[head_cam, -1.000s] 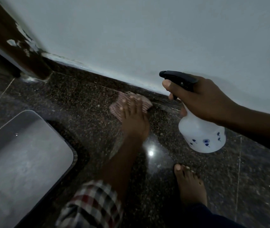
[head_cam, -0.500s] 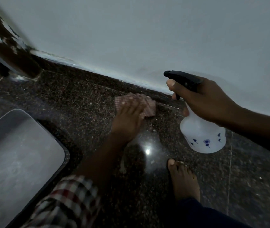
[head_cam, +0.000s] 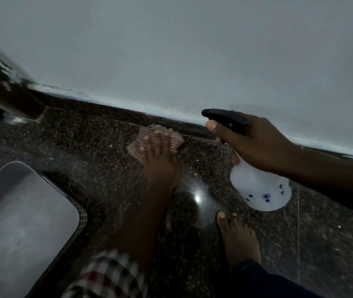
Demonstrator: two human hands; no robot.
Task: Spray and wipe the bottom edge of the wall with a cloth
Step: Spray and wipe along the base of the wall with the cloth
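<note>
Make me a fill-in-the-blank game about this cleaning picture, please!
1. The right hand grips a spray bottle whose trigger head is coloured ____.
2. The left hand presses the checked cloth flat onto the dark speckled ____.
3. The cloth lies close to the bottom edge of the ____.

Missing words: black; floor; wall.
</note>
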